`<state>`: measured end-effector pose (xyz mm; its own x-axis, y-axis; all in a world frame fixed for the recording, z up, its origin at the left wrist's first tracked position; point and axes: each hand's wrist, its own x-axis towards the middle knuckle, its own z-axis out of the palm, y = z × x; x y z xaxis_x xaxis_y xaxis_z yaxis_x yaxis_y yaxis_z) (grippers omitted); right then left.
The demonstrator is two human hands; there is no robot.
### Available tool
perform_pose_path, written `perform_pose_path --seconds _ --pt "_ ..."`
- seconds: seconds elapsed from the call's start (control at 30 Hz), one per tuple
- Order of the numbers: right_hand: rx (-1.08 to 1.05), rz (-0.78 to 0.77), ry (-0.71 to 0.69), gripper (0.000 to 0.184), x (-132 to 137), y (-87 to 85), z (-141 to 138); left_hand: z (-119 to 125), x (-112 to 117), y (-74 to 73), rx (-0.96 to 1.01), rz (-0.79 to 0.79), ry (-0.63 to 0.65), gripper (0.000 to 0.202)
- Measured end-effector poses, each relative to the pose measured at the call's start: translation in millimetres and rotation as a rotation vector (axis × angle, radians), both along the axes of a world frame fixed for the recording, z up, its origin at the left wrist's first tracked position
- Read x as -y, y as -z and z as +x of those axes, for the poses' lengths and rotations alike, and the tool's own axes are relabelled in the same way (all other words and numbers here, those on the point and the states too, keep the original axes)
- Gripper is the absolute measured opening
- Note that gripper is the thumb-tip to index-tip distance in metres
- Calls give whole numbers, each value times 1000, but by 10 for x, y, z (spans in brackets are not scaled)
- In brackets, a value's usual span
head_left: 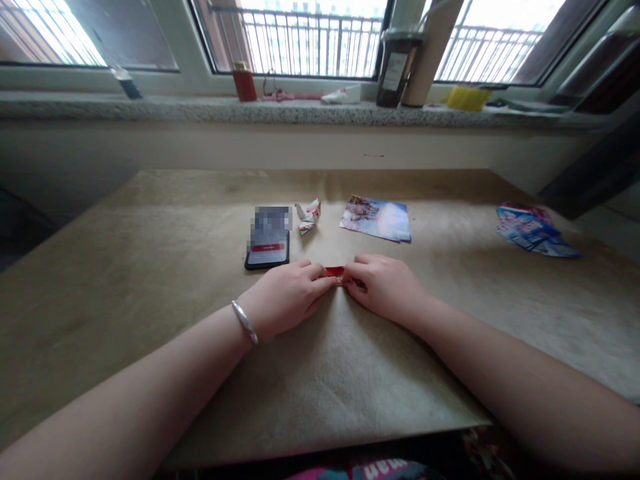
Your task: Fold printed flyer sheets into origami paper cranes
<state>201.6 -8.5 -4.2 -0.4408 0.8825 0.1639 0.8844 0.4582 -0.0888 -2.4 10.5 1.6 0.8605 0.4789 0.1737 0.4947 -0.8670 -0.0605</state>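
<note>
A small strip of folded red paper (335,271) lies between my two hands at the middle of the table. My left hand (295,293) pinches its left end, and my right hand (383,283) pinches its right end. Fingers cover most of the strip, so its full shape is hidden. Just beyond my left hand rests a phone (269,237) with its screen lit. To the right of the phone sits a crumpled, folded paper piece (309,215) in white, red and green. A blue and pink printed sheet (377,219) lies flat beyond my right hand.
Several blue and red printed papers (537,230) are spread at the right of the tan table (125,287). On the stone windowsill (310,115) stand a red container (244,81), a dark lidded cup (396,70) and a yellow item (469,98).
</note>
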Motion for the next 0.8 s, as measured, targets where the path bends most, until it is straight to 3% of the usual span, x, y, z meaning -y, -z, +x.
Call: perform_pose_path --seconds 0.23,0.5,0.8 --pt "-42 5 -7 17 -33 43 22 -28 -31 26 -12 10 63 31" --pt "-127 -48 -3 13 -76 32 40 27 22 -4 -33 46 40 28" --pt "-223 -85 6 10 -98 56 17 49 32 -43 -206 108 26 30"
